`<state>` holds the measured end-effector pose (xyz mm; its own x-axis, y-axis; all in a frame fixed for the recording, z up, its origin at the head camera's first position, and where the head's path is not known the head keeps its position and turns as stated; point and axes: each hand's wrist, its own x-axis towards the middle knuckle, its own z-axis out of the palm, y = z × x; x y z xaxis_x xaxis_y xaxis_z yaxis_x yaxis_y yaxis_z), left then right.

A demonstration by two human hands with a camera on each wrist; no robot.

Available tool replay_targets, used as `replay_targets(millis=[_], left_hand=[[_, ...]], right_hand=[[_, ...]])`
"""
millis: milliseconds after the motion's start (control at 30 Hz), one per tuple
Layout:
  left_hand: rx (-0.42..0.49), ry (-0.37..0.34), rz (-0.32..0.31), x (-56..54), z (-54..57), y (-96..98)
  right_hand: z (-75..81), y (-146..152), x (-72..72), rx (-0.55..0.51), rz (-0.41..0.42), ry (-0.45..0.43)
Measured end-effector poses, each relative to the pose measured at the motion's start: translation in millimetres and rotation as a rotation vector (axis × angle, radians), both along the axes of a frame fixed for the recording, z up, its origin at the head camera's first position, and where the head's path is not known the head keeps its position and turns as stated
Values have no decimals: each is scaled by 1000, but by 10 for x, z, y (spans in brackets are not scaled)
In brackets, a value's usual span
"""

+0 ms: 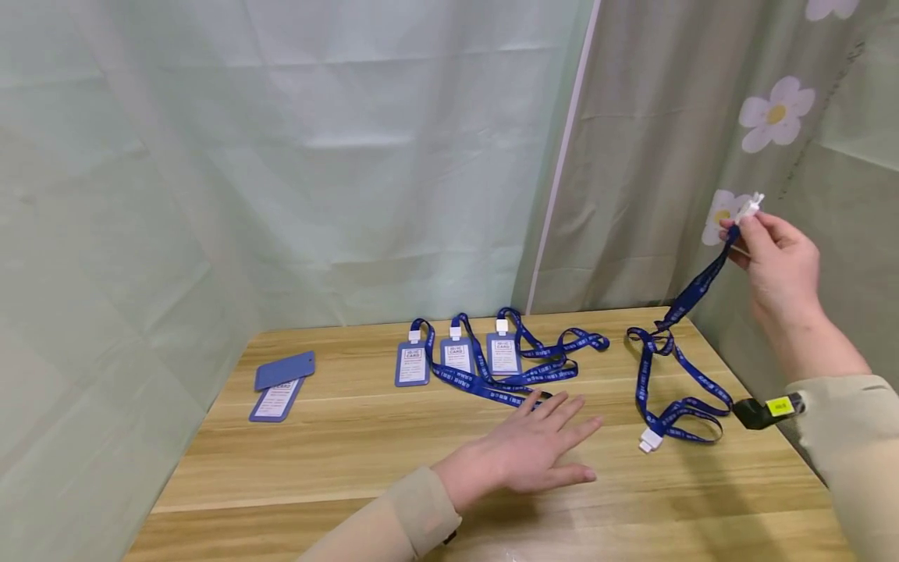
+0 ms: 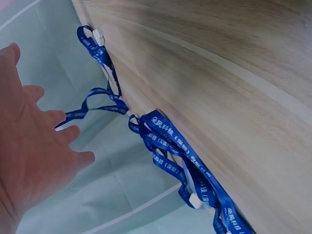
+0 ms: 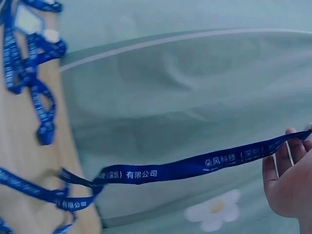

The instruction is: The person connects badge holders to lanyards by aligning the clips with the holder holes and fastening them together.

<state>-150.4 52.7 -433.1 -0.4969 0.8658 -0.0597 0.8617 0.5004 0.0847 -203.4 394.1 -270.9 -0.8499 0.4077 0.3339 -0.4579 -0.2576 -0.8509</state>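
Raised at the right, my right hand (image 1: 783, 261) pinches a blue lanyard (image 1: 691, 297) just below its white plastic clip (image 1: 750, 207). The strap slants down, stretched, to blue lanyard loops on the table, where another white clip (image 1: 651, 440) lies. Printed white lettering shows along the held strap in the right wrist view. My left hand (image 1: 530, 445) hovers low over the middle of the table, palm down, fingers spread and holding nothing. Just beyond its fingertips lie the straps of three blue badge holders: a left one (image 1: 412, 364), a middle one (image 1: 456, 355) and a right one (image 1: 504, 354).
On the table's left side, a plain blue card holder (image 1: 285, 371) overlaps another card holder (image 1: 277, 401) showing its printed insert. Pale curtains (image 1: 393, 156) rise behind the wooden table (image 1: 316, 476) and at both sides. A black wrist device (image 1: 762, 412) sits by my right sleeve.
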Motion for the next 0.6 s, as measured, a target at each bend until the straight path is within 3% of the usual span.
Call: replay_targets(millis=[200,333,367,433,500,600], left_hand=[[13,35,-11,31,45,35],[-4,72,-29,53,30,18],[-9,79,-35,59,11,-1],[-22,83,-46,69,-42,-65],[-29,76,-48,75,-111,-167],[-45,38,-31,61,-225,-357]], right_hand=[[386,12,54,-112,-55,141],[487,-34,99,-37,-128,186],[460,-51,108,20,-141,182],[352,-87,149,226,-167,85],[144,-141,189,517,-172,-48],[-274,-283,266,979,-107,-209]])
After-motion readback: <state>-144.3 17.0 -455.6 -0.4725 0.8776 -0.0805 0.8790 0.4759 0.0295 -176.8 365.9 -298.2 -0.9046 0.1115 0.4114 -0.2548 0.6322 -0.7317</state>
